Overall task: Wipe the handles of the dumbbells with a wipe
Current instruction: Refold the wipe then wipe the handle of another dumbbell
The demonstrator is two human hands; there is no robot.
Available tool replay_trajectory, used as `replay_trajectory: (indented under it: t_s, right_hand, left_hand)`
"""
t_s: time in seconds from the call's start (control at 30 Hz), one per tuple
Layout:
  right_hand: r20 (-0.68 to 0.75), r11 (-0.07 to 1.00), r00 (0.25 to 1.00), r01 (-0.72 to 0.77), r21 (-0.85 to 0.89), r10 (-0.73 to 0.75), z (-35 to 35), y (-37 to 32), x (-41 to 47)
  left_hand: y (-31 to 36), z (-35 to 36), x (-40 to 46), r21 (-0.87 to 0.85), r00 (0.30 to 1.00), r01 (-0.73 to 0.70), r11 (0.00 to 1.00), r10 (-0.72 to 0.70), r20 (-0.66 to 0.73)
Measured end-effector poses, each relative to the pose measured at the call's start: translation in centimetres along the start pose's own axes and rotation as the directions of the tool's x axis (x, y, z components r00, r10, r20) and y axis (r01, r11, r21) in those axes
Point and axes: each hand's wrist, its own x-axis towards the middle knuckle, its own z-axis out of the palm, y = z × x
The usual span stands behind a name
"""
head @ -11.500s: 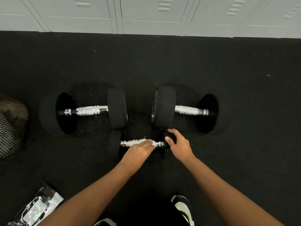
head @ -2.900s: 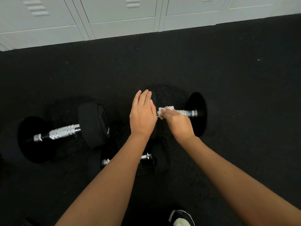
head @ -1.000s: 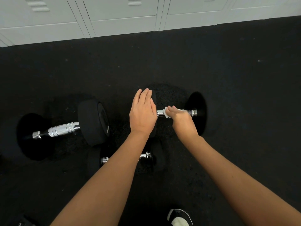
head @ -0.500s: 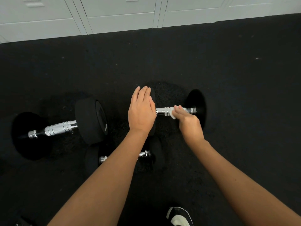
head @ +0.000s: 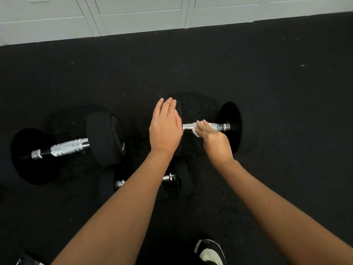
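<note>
White wipe (head: 196, 128) wrapped on chrome handle (head: 219, 127) of right dumbbell (head: 230, 127), pinched under curled right hand (head: 214, 141) fingers. Left hand (head: 165, 129) flat on inner weight, fingers straight, pressed together. Other dumbbells left of and below them.

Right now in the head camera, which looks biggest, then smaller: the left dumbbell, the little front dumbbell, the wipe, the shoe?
1. Left dumbbell, biggest by far.
2. Front dumbbell, though an arm hides much of it.
3. Shoe, cut off by the frame edge and nearest the camera, so its place is unsure.
4. Wipe, smallest, mostly under the right hand.
</note>
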Motion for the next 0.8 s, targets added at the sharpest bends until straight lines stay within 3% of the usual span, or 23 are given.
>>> replay_trajectory:
  t_s: [0.17, 0.33, 0.5, 0.67, 0.73, 0.8]
  right_hand:
    - [0.055, 0.987, 0.985, 0.161, 0.018, -0.162, -0.7, 1.2, -0.8]
    - [-0.051, 0.997, 0.997, -0.052, 0.056, 0.055, -0.1, 1.9, -0.5]
    - [-0.040, 0.996, 0.998, 0.060, 0.073, -0.058, 0.2, 1.5, -1.2]
    - [-0.010, 0.985, 0.991, -0.131, 0.113, 0.133, -0.3, 1.6, 0.4]
    - [0.076, 0.989, 0.994, -0.090, 0.113, 0.082, 0.0, 0.2, 0.5]
    - [0.004, 0.991, 0.999, -0.035, 0.132, 0.035, 0.4, -0.5, -0.5]
  left_hand:
    - [-0.2, 0.2, 0.1, -0.012, 1.000, 0.008, 1.000, -0.009, -0.003]
    - [-0.2, 0.2, -0.1, -0.021, 1.000, 0.005, 1.000, -0.005, -0.014]
    - [-0.2, 0.2, 0.0, -0.019, 1.000, 0.010, 1.000, -0.010, -0.012]
    - [-0.1, 0.2, -0.1, -0.015, 1.000, -0.002, 1.000, 0.002, -0.020]
    - [-0.2, 0.2, 0.0, -0.024, 1.000, 0.004, 1.000, -0.005, -0.013]
    - [-0.2, 0.2, 0.0, -0.021, 1.000, 0.006, 1.000, -0.006, -0.009]
